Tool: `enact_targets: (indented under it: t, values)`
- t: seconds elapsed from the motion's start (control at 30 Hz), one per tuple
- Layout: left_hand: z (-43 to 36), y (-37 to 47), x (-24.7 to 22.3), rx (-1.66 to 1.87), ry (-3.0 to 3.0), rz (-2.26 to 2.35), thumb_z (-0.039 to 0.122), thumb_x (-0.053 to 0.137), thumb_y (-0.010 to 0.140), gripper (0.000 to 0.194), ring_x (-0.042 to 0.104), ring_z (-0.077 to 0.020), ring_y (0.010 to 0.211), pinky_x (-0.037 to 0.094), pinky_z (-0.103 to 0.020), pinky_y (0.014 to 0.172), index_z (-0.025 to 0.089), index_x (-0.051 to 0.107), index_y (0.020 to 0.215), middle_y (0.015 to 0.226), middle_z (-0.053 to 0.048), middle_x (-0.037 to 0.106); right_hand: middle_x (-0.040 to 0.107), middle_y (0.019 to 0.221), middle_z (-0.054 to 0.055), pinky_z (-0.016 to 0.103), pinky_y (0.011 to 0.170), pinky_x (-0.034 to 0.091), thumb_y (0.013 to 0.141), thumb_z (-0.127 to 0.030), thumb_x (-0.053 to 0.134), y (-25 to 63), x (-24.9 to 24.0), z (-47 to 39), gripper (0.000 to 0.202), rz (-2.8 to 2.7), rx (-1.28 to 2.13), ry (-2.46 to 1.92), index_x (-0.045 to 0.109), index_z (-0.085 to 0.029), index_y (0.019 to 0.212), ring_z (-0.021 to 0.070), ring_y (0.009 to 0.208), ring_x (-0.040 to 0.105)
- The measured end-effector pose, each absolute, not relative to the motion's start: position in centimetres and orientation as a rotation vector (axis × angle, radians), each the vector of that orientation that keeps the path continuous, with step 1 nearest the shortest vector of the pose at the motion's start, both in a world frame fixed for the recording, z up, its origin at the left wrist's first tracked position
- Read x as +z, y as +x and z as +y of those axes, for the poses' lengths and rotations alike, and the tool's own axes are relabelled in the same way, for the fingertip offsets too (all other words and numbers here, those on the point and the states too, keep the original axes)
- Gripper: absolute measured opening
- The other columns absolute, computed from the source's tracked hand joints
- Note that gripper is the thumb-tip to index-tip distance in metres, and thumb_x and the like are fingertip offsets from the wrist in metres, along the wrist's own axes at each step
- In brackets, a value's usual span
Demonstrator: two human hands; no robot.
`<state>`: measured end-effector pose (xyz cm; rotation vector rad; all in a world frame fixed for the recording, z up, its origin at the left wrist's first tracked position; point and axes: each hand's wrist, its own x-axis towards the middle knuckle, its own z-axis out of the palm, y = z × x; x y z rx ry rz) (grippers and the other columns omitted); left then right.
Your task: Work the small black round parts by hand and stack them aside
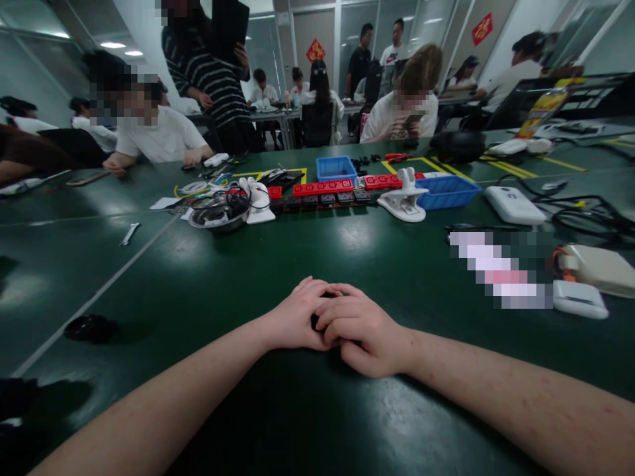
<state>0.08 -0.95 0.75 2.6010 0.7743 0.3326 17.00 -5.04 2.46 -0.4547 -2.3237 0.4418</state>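
My left hand (300, 314) and my right hand (367, 327) meet over the green table (238, 264), near the middle of the view. Between them a small black object (315, 321) shows only in part; what it is cannot be made out. The left fingers curl around its far side and are partly covered by the right hand. My right fingers are bent over the object and touch the left hand.
A metal bowl (218, 215), red power strips (322, 188), white clamps (404, 198) and blue bins (449, 192) line the table's middle. A wrench (129, 234) and a black item (90, 327) lie left, white boxes (516, 205) right. People sit opposite.
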Motion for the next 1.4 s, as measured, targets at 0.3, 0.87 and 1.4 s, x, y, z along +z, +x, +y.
enact_targets:
  t: [0.3, 0.87, 1.4]
  values:
    - [-1.6, 0.3, 0.8, 0.336, 2.568, 0.841, 0.051, 0.067, 0.056, 0.077, 0.038, -0.0268, 0.117, 0.015, -0.05, 0.105, 0.021, 0.039, 0.121, 0.123, -0.008, 0.045, 0.057, 0.097, 0.008, 0.042, 0.09, 0.033, 0.073, -0.027, 0.047, 17.3, 2.3, -4.9, 0.028, -2.22, 0.342, -0.675, 0.047, -0.016, 0.099, 0.0203, 0.092, 0.05]
    - [-2.9, 1.2, 1.5, 0.489, 2.538, 1.074, 0.041, 0.066, 0.059, 0.038, 0.049, -0.0219, 0.094, 0.017, -0.05, 0.104, 0.02, 0.053, 0.087, 0.091, -0.002, 0.053, 0.052, 0.077, 0.004, 0.032, 0.067, 0.036, 0.069, -0.04, 0.061, 16.6, 2.2, -4.8, 0.028, -2.304, 0.294, -1.136, 0.051, -0.015, 0.076, 0.0174, 0.073, 0.045]
    - [-1.2, 0.4, 0.8, 0.404, 2.474, 0.799, 0.03, 0.071, 0.054, 0.052, 0.048, -0.0227, 0.102, 0.02, -0.045, 0.103, 0.021, 0.053, 0.102, 0.102, -0.002, 0.054, 0.06, 0.076, 0.004, 0.035, 0.086, 0.039, 0.068, -0.012, 0.038, 16.7, 2.4, -5.1, 0.017, -2.384, 0.309, -0.418, 0.054, -0.017, 0.071, 0.0161, 0.081, 0.054]
